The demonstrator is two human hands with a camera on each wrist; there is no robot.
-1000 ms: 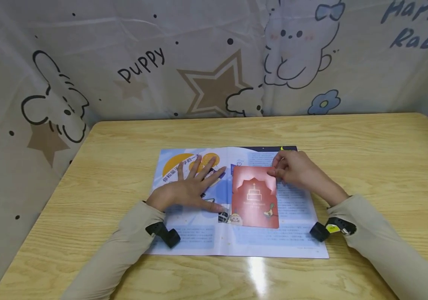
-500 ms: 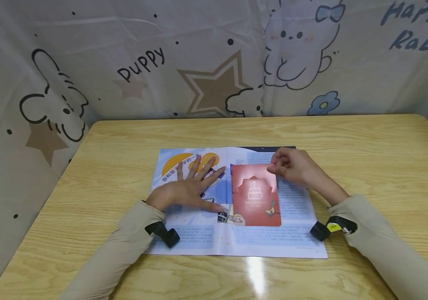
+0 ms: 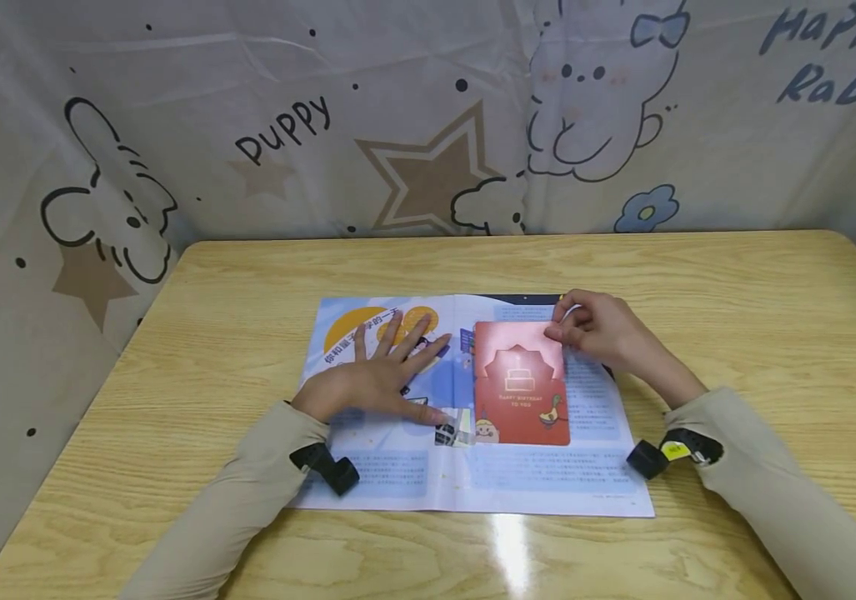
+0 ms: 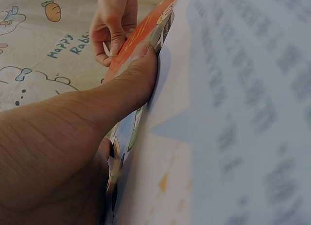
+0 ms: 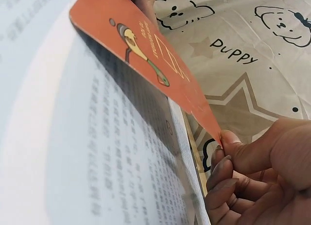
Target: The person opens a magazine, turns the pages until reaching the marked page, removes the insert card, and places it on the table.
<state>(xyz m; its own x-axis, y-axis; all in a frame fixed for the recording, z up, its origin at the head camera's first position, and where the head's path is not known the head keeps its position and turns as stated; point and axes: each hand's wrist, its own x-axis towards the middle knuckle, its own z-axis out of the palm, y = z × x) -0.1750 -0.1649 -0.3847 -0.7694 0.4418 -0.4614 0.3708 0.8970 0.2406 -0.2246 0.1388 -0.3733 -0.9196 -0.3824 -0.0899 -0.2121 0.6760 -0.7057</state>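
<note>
An open magazine point(image 3: 548, 483) lies on the table with printed pages facing up. My left hand point(image 3: 375, 387) rests on its left page, fingers spread, the thumb reaching to the centre fold. A red birthday card point(image 3: 521, 417) with a cake outline is over the right page. Its upper right corner is pinched between thumb and fingers of my right hand point(image 3: 596, 329). In the right wrist view the card point(image 5: 146, 50) tilts up off the page, casting a shadow below it. The left wrist view shows my left thumb point(image 4: 131, 77) pressing on the page near the fold.
A wooden table point(image 3: 247, 275) surrounds the magazine on all sides. Behind it hangs a pale cloth point(image 3: 247, 75) printed with cartoon animals, stars and words. Each wrist wears a black strap with a small camera point(image 3: 337, 473).
My right hand has drawn the red card a little to the right and away from me, baring more of the picture by the fold. My left hand has stayed in place.
</note>
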